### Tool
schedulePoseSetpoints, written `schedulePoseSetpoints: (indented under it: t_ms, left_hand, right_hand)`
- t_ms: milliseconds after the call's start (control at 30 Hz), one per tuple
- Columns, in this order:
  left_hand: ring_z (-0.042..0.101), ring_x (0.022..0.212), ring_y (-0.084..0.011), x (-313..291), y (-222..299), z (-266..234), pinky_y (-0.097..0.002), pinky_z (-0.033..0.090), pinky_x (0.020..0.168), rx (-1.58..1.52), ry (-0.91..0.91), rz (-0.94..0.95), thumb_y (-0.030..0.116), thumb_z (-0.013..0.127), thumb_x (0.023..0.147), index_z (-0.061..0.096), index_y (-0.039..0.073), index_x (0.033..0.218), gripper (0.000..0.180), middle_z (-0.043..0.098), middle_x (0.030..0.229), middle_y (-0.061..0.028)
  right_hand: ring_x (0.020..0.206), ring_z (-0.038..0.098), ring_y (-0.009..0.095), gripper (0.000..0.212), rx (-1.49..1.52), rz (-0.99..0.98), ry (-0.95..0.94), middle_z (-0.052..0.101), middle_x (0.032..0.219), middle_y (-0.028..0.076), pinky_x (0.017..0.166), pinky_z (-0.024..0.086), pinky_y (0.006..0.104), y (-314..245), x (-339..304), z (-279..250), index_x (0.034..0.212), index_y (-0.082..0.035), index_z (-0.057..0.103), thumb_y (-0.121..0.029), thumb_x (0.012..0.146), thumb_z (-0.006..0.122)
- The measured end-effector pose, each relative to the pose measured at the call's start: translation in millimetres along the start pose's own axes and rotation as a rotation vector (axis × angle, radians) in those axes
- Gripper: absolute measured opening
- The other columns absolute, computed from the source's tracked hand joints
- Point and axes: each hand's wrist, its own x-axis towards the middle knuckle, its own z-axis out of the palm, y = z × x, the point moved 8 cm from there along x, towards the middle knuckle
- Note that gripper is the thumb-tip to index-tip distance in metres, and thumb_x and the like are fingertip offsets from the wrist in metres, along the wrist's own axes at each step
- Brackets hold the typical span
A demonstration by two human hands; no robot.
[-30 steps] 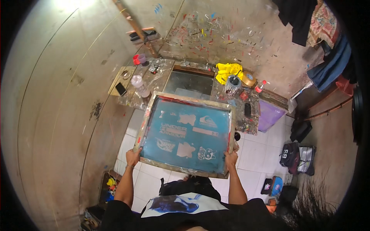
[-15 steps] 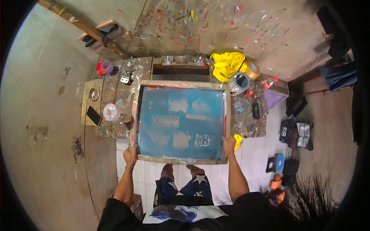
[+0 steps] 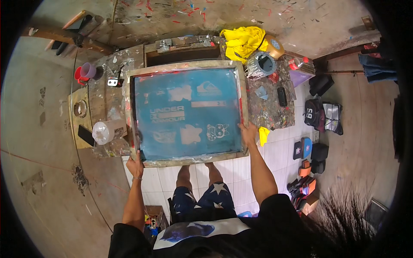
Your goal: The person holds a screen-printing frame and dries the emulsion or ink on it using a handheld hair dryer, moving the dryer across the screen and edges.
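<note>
Left hand (image 3: pixel 136 165) has fingers closed on the near-left corner of the wood-framed blue screen (image 3: pixel 187 114); right hand (image 3: pixel 248 133) has fingers closed on its right rail, toward the near corner. Screen sits over the middle of the paint-stained tabletop (image 3: pixel 275 114), near edge overhanging the tiled floor (image 3: pixel 232 174). Can't tell if it's resting. Clear plastic container (image 3: pixel 109 131) just left, yellow cloth (image 3: pixel 243 41) past the far-right corner.

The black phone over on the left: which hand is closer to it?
Left. The left hand grips the wooden frame near its lower left corner, right of the phone; the right hand is farther across, at the frame's right side.
</note>
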Motion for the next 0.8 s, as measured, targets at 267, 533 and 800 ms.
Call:
schedulePoseSetpoints:
  t_ms: [267, 533, 800]
  left_hand:
    - [0.064, 0.057, -0.0259, 3, 1, 11, -0.0394, 0.049, 0.058, -0.053, -0.093, -0.138, 0.047, 0.068, 0.088, 0.067, -0.010, 0.089, 0.058, 0.063, 0.061, -0.0171]
    - [0.066, 0.059, -0.0273, -10, 10, -1, -0.0396, 0.052, 0.061, -0.125, -0.123, -0.251, 0.048, 0.068, 0.088, 0.068, -0.006, 0.087, 0.054, 0.063, 0.061, -0.0155]
    - [0.047, 0.125, -0.0366, 30, 25, -35, -0.0428, 0.040, 0.103, 0.017, 0.081, 0.055, 0.043, 0.082, 0.075, 0.048, -0.005, 0.128, 0.079, 0.050, 0.131, -0.0257]
  right_hand:
    - [0.069, 0.060, 0.020, 0.026, -0.014, 0.024, 0.034, 0.067, 0.076, 0.011, 0.069, 0.048, 0.0364, 3, 4, -1, 0.095, -0.001, 0.067, -0.020, 0.079, 0.074]
    - [0.085, 0.063, 0.035, 0.030, -0.526, -0.225, 0.217, 0.066, 0.091, 0.018, 0.079, 0.048, 0.0436, -23, 4, 4, 0.099, -0.001, 0.069, -0.017, 0.075, 0.076]
    - [0.093, 0.060, 0.042, 0.038, -0.284, -0.252, 0.219, 0.065, 0.099, 0.022, 0.084, 0.046, 0.0477, -21, -11, 1, 0.106, 0.003, 0.067, -0.016, 0.074, 0.076]
